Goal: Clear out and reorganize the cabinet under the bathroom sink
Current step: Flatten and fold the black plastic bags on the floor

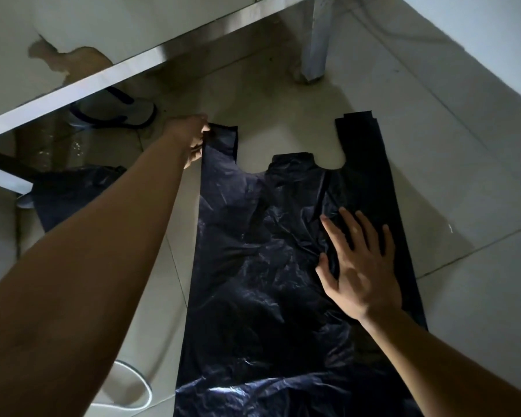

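On the left, the left hand (193,138) has its fingers closed in a pinch on the left handle strap of the black plastic carrier bag (262,281). The bag lies flat on the floor tiles (463,176), its length running away from the person, handles pointing toward the cabinet leg (315,40). It looks feather-light, limp and slick, likely to slide or crumple; the straps seem the surest hold. The right hand (360,266) lies open, fingers spread, pressing down the bag's right side.

a large black plastic bag (262,266) lies flat and crinkled on the pale tiled floor (433,145), its two handle loops pointing away toward the cabinet.
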`<state>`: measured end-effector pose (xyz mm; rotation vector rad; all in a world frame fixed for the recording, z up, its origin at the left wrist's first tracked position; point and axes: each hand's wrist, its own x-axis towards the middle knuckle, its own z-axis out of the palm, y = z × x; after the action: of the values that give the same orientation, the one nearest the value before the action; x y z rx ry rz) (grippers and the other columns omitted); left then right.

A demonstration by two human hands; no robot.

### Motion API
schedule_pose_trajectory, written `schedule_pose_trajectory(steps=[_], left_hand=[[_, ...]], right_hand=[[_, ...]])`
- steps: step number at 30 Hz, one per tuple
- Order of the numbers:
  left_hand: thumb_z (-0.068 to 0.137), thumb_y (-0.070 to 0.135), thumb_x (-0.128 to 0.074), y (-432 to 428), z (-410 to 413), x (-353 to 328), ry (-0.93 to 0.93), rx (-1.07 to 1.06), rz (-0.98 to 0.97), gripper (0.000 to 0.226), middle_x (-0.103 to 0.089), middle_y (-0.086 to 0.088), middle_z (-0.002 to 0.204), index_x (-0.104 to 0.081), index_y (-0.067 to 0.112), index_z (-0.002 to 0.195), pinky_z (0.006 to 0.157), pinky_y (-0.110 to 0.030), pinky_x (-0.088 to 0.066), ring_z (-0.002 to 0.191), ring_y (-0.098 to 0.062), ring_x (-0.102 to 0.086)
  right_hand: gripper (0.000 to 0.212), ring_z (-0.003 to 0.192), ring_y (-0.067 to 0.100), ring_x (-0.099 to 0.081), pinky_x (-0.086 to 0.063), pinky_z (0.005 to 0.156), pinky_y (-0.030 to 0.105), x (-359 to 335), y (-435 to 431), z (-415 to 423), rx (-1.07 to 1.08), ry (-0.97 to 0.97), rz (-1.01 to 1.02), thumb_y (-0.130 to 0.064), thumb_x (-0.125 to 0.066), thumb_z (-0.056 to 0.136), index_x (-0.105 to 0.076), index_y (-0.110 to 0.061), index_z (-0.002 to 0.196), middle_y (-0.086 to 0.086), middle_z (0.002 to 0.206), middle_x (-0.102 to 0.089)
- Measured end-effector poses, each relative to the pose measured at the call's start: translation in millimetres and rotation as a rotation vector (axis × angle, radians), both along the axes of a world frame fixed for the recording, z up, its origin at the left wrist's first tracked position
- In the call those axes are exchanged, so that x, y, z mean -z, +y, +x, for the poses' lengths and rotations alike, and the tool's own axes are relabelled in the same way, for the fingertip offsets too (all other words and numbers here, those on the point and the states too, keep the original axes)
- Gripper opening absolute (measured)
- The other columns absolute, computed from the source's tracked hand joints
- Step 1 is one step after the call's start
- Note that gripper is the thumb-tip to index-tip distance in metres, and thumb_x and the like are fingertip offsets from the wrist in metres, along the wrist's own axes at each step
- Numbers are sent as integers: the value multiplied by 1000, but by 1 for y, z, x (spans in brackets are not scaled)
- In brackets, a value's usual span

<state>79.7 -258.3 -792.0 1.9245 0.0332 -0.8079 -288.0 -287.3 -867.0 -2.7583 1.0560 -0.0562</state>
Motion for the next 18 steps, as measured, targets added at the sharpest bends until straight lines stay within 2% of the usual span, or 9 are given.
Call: schedule_pose_trajectory(steps=[3, 5, 7, 9, 11, 13, 15, 18], left_hand=[[95, 20, -54, -1, 8, -1, -84, -50, -42, 10, -53, 7, 77, -59, 24, 87, 52, -16, -45, 67, -5, -52], [94, 17, -52, 0, 15, 4, -176, -52, -27, 14, -52, 6, 76, -55, 20, 81, 59, -17, -45, 78, -12, -54], [93, 17, -52, 3, 5, 6, -355, -21, 89, 18, -51, 4, 76, -51, 19, 74, 66, -22, -43, 84, -16, -54], [89, 25, -58, 7, -26, 11, -586, 63, 220, 11, -58, 1, 92, -61, 15, 93, 73, -25, -47, 92, -18, -59], [90, 37, -54, 17, -75, 26, -852, 267, 321, 38, -56, -6, 122, -58, 18, 122, 93, -36, -47, 111, -25, -55], [95, 45, -43, 33, -119, 46, -1007, 466, 434, 56, -40, -12, 148, -43, 15, 142, 110, -47, -34, 135, -31, -38], [99, 53, -30, 48, -143, 66, -964, 555, 582, 68, -20, -12, 161, -23, 13, 154, 118, -51, -19, 149, -31, -16], [98, 62, -16, 63, -150, 84, -897, 547, 688, 76, -1, -8, 165, -3, 17, 158, 121, -54, -5, 152, -27, 1]], right_hand=[[65, 149, 28, -23, -15, 119, 58, 0, 0, 0, 0, 0, -3, -49, -43, 90, -34, -31, 152, 4, 160, -30], [66, 149, 27, -22, -14, 119, 58, 0, 0, 0, 2, 10, -7, -50, -42, 90, -33, -33, 152, 3, 160, -29], [66, 150, 27, -21, -14, 119, 58, 0, 0, 0, 3, 13, -8, -50, -42, 90, -32, -33, 153, 3, 160, -29], [66, 150, 26, -21, -14, 119, 58, 0, 0, 0, -2, 12, -9, -50, -42, 90, -32, -33, 153, 3, 160, -29], [66, 150, 26, -21, -14, 119, 58, -1, 0, -1, -2, 1, -6, -50, -43, 90, -32, -33, 153, 2, 160, -29], [66, 149, 26, -22, -15, 119, 58, -1, 1, 0, 1, -7, -2, -50, -44, 90, -33, -32, 152, 2, 160, -30], [66, 149, 26, -23, -15, 119, 58, -1, 1, -1, 4, -11, -6, -49, -44, 89, -33, -33, 152, 2, 160, -30], [64, 149, 26, -24, -15, 119, 57, 0, 1, -1, 3, -35, -10, -49, -44, 89, -35, -33, 151, 1, 160, -30]])
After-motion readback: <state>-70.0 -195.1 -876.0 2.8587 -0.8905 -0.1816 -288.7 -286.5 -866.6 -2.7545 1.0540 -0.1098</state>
